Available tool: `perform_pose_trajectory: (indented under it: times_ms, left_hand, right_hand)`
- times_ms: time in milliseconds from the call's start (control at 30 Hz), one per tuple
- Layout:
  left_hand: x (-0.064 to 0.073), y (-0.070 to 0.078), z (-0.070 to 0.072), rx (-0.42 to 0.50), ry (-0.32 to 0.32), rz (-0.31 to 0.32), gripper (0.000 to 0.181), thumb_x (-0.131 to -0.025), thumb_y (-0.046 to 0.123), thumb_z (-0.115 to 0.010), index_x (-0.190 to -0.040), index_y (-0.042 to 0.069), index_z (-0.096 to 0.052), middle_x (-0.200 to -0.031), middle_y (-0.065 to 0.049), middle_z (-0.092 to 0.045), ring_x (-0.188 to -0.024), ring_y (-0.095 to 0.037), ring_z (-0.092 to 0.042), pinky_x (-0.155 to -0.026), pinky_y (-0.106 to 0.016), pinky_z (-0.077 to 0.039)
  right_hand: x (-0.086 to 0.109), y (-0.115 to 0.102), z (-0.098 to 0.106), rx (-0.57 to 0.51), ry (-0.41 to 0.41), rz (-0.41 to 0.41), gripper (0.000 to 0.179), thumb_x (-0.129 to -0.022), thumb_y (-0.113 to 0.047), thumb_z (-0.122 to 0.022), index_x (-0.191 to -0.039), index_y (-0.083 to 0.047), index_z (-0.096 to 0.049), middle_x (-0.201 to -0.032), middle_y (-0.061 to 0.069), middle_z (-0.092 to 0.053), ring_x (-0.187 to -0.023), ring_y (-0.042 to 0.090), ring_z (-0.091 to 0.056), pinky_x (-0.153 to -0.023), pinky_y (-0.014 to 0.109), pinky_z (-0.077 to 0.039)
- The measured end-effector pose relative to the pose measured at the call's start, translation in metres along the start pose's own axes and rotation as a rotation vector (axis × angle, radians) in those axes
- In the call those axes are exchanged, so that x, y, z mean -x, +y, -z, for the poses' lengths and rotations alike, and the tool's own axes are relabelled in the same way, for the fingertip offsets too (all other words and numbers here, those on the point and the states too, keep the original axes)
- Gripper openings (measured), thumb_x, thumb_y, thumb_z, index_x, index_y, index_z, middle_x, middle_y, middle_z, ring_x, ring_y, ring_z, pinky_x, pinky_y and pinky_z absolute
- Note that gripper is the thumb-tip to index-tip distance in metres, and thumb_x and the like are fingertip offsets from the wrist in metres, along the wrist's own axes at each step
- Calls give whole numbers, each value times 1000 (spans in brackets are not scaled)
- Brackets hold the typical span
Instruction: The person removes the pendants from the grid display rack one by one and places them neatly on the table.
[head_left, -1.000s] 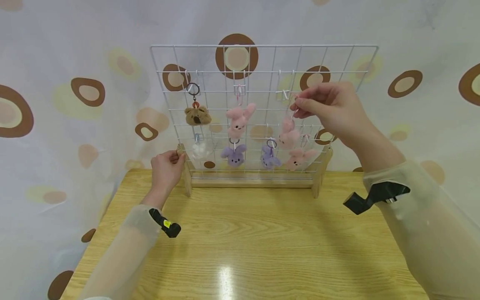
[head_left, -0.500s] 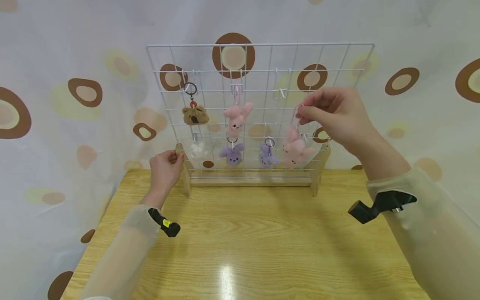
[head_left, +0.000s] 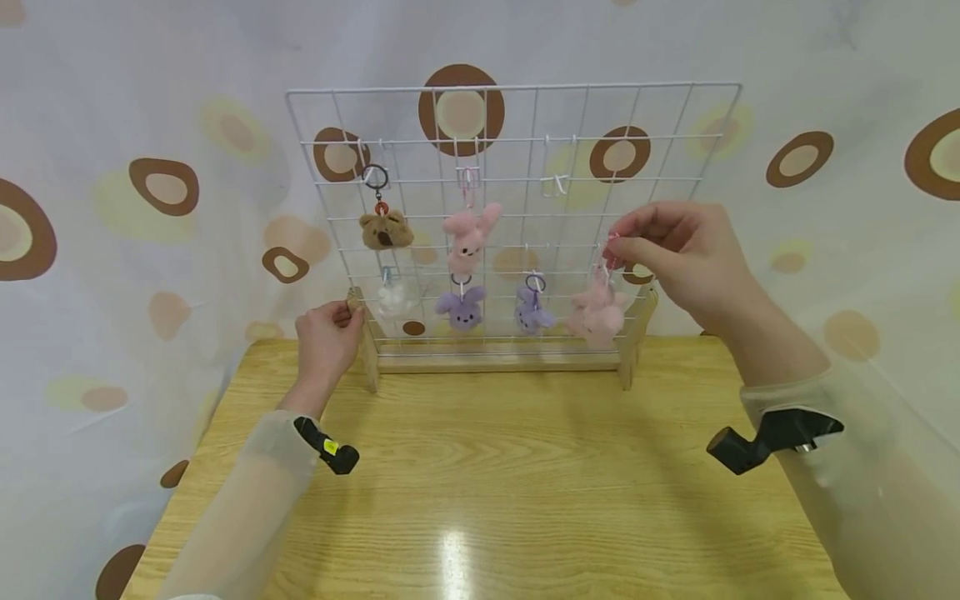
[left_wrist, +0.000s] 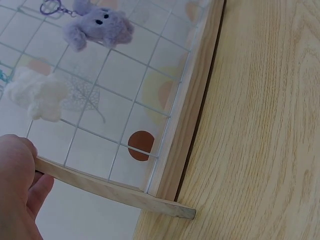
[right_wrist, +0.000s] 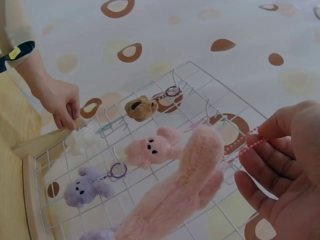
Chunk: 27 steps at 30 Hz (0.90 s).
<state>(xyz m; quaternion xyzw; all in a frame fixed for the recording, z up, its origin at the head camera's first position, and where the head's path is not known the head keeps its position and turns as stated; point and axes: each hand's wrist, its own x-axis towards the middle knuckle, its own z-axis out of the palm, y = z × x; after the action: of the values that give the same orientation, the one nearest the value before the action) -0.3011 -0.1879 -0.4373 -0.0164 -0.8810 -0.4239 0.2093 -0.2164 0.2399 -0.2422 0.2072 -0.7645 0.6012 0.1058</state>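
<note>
Right hand [head_left: 686, 250]: a loop of pink beaded chain [right_wrist: 245, 150] is being pinched between thumb and fingers.
Held charm: a pink, long-eared plush charm [right_wrist: 175, 195] is being suspended from that chain, just below the right hand; contact with the white wire grid panel [head_left: 517, 87] cannot be told.
Left hand [head_left: 330, 333]: a pale wooden side post [left_wrist: 115, 189] is being pinched near its upper end, the panel apparently being steadied.
Upper row, between hands: a brown plush bear head [head_left: 386, 230] and a pink plush rabbit [head_left: 468, 236] are being borne by hooks.
Lower row: a fluffy white plush [head_left: 393, 300], just beside the left hand, and two purple plush rabbits [head_left: 460, 309], nearer the right hand, are being displayed.
Bare white hook [head_left: 557, 185]: above and left of the right hand; no charm is being carried.
Done, as judged: five charms are being supported plainly by the panel.
Left, as judged: the held charm is being supported by fingers alone; further pink plush may be being covered by it.
</note>
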Motion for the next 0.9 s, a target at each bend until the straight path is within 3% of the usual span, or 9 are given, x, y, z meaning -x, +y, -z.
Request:
perform_pose_trajectory:
  times_ms: [233,533,900]
  left_hand:
    - [0,0,0,7,0,1,25,-104,18,-69,-105,-5,-79,-95,-22,-78,-88,-34,-77,-80,-48,-63]
    - [0,0,-1,13,3,-3,24,-103,16,-70,-104,-6,-79,-94,-22,-78,-86,-34,-77,-78,-49,-63]
    - [0,-1,-1,-1,22,-26,24,-103,18,-70,-100,-4,-80,-91,-20,-78,-83,-32,-78,-77,-48,-63]
  right_hand:
    - [11,7,4,-92,-16,35,10,-95,6,-75,-98,14,-70,-87,12,-75,-76,19,-72,-75,25,-61]
    - [28,16,7,-50,-21,69,6,-93,13,-73,-95,8,-73,-90,13,-73,-78,21,-72,-80,24,-59]
    - [53,40,13,47,-62,-70,9,-97,3,-74,-103,9,-71,-94,14,-77,-83,20,-75,-80,23,-59]
